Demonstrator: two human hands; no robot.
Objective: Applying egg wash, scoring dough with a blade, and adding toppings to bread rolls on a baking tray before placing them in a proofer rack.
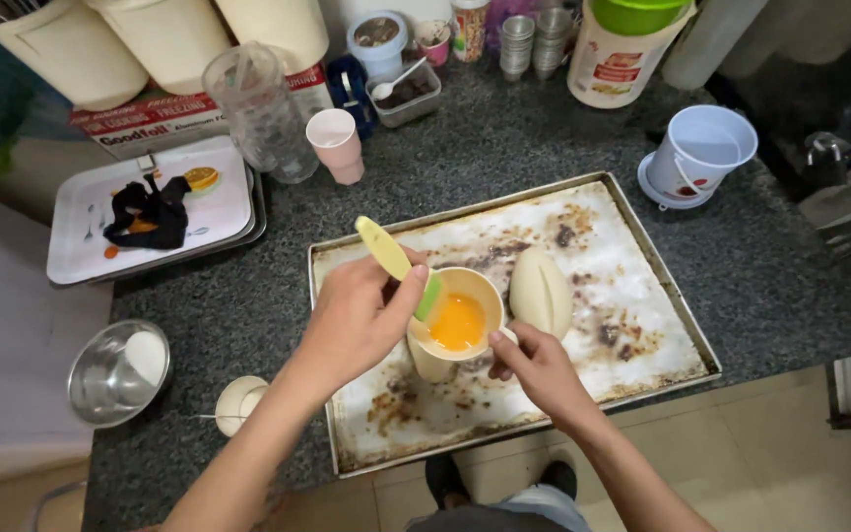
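The left hand point(352, 320) gripped a brush point(398, 264) dipped in the egg cup point(455, 325); the right hand point(534, 369) steadied it. Dip lightly, avoiding drips beside the dough point(541, 291).

Brush point(393, 258) in left hand's fingers point(352, 320): plastic, smooth; cup point(450, 325) pinched by right fingers point(534, 369): matt, perhaps plastic; tray point(632, 325) beneath fingers: metal, stained, rough; dough point(541, 292) beyond right fingertips: smooth, matt; worktop point(504, 158): speckled stone.

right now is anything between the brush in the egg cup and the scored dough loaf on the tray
Nothing visible. The yellow-handled green brush dips into the cream cup of beaten egg, and the pale scored dough loaf lies right beside the cup on the stained metal tray.
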